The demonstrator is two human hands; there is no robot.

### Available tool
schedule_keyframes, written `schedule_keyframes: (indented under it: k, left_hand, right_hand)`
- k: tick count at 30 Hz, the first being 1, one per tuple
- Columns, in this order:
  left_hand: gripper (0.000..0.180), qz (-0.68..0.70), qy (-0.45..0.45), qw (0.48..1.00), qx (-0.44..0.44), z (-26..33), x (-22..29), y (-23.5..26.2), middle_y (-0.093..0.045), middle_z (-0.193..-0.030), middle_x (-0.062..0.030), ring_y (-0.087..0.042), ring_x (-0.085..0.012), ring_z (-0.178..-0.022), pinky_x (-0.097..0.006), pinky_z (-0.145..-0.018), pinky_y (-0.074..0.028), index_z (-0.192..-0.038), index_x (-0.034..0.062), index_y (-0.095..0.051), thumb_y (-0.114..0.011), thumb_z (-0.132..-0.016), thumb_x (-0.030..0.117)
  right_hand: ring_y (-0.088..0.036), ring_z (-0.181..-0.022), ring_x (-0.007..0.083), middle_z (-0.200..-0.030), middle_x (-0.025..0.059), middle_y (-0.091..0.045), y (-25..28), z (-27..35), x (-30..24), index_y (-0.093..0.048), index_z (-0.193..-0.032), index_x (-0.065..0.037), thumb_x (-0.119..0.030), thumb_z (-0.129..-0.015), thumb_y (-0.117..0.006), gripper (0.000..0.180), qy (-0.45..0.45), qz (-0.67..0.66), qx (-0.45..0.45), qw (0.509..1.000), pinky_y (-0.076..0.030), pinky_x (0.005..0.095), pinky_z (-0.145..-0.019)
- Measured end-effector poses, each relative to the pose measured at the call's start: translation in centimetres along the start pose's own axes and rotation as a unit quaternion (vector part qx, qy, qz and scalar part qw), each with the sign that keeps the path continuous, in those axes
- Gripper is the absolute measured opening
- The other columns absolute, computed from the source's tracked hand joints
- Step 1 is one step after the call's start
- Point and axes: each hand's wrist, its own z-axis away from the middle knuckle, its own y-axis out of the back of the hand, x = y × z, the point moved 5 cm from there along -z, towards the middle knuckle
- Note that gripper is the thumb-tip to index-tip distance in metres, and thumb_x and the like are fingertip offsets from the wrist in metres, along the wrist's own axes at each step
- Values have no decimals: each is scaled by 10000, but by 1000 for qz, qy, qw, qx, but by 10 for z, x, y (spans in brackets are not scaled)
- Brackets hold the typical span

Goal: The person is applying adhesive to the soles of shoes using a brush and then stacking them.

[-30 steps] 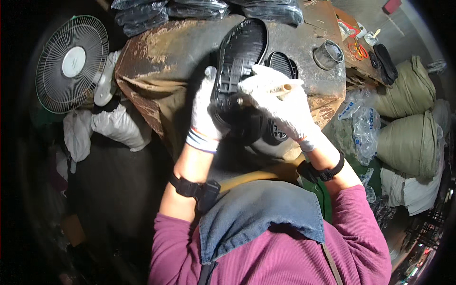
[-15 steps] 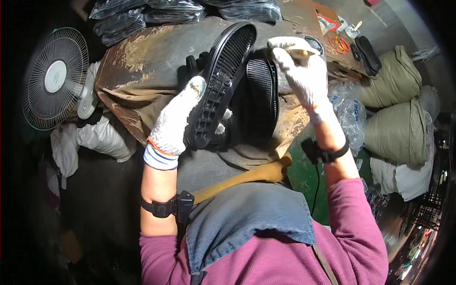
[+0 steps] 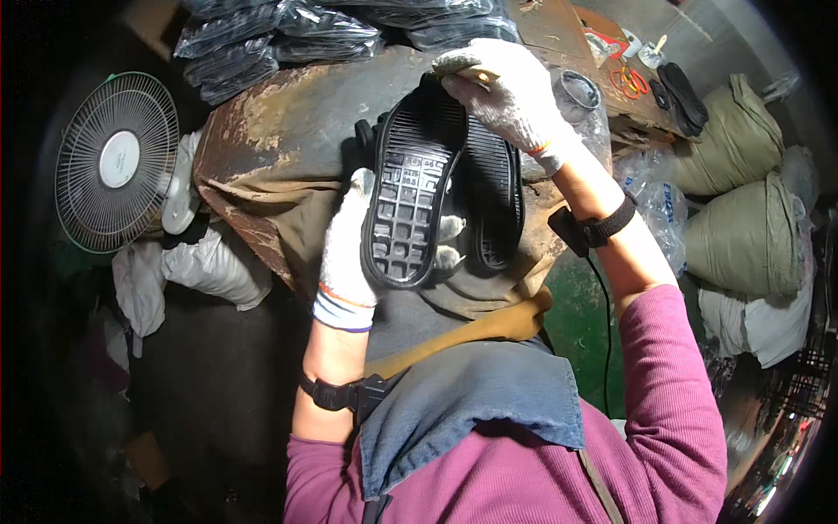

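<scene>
My left hand (image 3: pixel 349 236), in a white knit glove, grips a black shoe sole (image 3: pixel 406 218) by its left edge near the heel. Its ribbed and gridded tread faces me. A second black sole (image 3: pixel 496 192) stands just right of it, with gloved fingertips showing in the gap between the two. At the far toe end, my right hand (image 3: pixel 511 92), also gloved, is closed around a small tool with a yellowish end (image 3: pixel 480 77). The rest of that tool is hidden by the fingers. Dark strap-like pieces (image 3: pixel 365 135) show beside the first sole's upper left edge.
A small round cup (image 3: pixel 578 92) stands right of my right hand on the worn bench (image 3: pixel 253 122). Plastic-wrapped black bundles (image 3: pixel 323 39) are stacked behind. Orange-handled scissors (image 3: pixel 628 81) lie farther right. A fan (image 3: pixel 120 160) stands left; green sacks (image 3: pixel 742 236) stand right.
My right hand has moved left from beside the cup to the toe end of the first sole. My left hand has shifted right, and the sole's tread has turned more toward me.
</scene>
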Motion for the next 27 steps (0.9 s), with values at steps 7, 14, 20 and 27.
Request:
schedule_keyframes:
  k: [7,14,20,27]
  left_hand:
    - [728,-1,-42,999,-30,1,8,15,-480,-1554,-261,-597,-545,-1254,-745,-991,-505,-1585,28,-385,-423,-1080,551]
    - [689,57,-15,996,-73,-3,-7,12,-569,-1482,-235,-536,-548,-1320,-720,-1106,-409,-1552,57,-459,-413,-1070,548]
    - [744,68,-95,989,-86,-9,-2,22,-513,-1557,-182,-537,-441,-1355,-626,-1156,-393,-1570,90,-442,-411,-1041,612]
    - [701,-337,-306,889,57,3,31,38,-628,-1407,-226,-633,-334,-1273,-498,-1135,-483,-1493,-13,-488,-295,-1115,544]
  right_hand:
    - [-699,-861,97,-1005,42,-780,-22,48,17,-769,-1156,-78,-143,-945,-761,221,-295,-277,107,908,-569,268,-797]
    - [-720,-969,148,-1072,58,-772,-45,52,-20,-767,-1141,-55,-119,-946,-731,209,-287,-325,53,900,-563,285,-892]
    - [-716,-1066,248,-1084,70,-769,-32,48,-78,-788,-1078,-73,-103,-902,-763,180,-113,-317,-17,941,-545,365,-978]
    - [-679,-1198,291,-1179,26,-767,-5,63,-143,-795,-1121,-185,-244,-838,-829,291,37,-189,-132,972,-491,449,-1100]
